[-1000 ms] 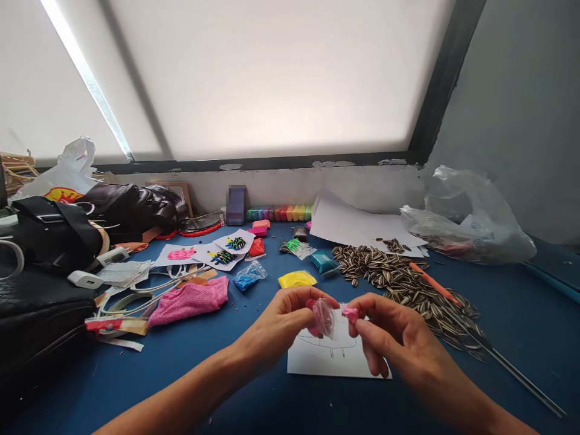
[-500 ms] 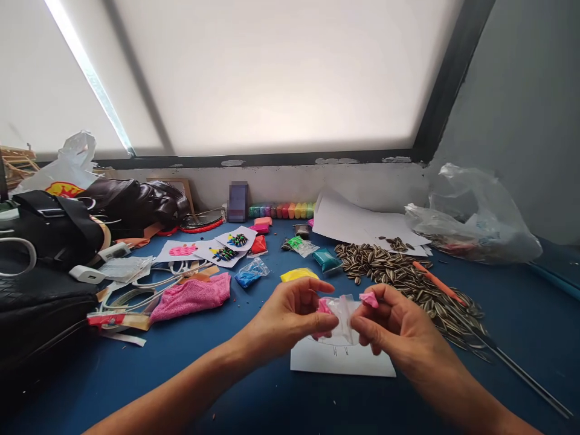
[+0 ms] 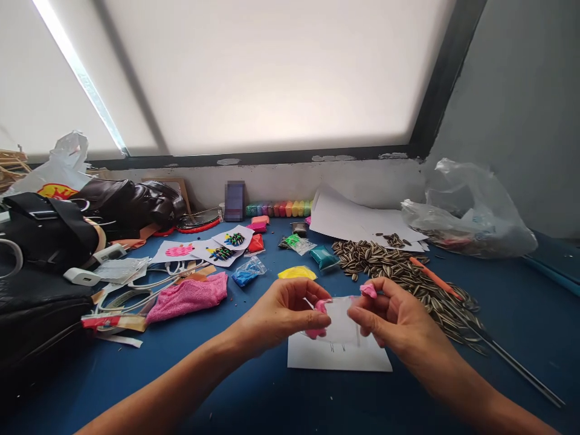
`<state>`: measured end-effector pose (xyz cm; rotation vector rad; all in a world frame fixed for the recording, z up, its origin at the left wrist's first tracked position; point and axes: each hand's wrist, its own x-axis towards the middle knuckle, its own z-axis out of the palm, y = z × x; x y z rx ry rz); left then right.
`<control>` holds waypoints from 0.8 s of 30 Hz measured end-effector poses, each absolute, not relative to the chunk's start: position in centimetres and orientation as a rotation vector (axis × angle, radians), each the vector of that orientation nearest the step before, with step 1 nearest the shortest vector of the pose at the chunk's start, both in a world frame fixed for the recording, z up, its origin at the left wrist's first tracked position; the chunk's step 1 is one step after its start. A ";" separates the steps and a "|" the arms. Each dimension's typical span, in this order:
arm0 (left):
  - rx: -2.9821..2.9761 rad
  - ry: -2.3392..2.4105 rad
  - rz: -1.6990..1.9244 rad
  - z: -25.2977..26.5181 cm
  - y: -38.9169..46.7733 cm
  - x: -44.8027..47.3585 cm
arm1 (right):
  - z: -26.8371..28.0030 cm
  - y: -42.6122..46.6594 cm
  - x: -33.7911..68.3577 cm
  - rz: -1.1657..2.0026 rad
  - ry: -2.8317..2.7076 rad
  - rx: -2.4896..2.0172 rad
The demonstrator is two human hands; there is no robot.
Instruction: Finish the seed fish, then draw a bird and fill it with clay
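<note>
My left hand [image 3: 290,311] is closed on a small clear zip bag [image 3: 343,320], pinching the end where pink clay [image 3: 317,332] shows inside. In my right hand [image 3: 389,317] a small torn lump of pink clay [image 3: 368,290] sits at the curled fingers, and the thumb is at the bag's other end. Both hands hover over a white sheet [image 3: 339,359] with pencil lines on it, mostly hidden by the bag and fingers. Just beyond the hands lies a packet of yellow clay [image 3: 296,273].
Sunflower seeds [image 3: 376,261] are heaped at right, with an orange-handled tool [image 3: 437,279] across them. Clay packets in blue [image 3: 248,272], teal [image 3: 324,258] and red [image 3: 256,243] lie ahead. A pink cloth [image 3: 188,298], cables and black bags [image 3: 40,314] crowd the left.
The bag is now stretched flatter between my hands, its zip edge less bunched. The pink lump stays in my right hand. The whole view has shifted slightly.
</note>
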<state>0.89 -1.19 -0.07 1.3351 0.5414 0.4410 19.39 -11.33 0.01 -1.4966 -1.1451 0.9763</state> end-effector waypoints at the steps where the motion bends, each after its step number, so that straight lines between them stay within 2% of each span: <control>1: 1.340 0.537 0.436 0.0 -1.2 0.9 | 0.0 -11.3 19.4 0.958 -1.129 -1.503; 6: 1.425 0.517 0.478 0.4 -0.1 0.3 | 0.3 -11.1 19.4 0.950 -1.060 -1.508; 10: 1.956 0.876 0.404 1.1 2.0 -0.7 | 0.5 -11.1 19.4 0.973 -1.122 -1.498; 17: 2.383 1.176 0.285 0.4 4.2 -2.1 | 0.3 -11.2 19.3 1.015 -1.169 -1.416; 24: 2.648 0.968 0.392 0.2 1.5 -0.7 | 0.0 -11.2 19.2 1.032 -1.249 -1.443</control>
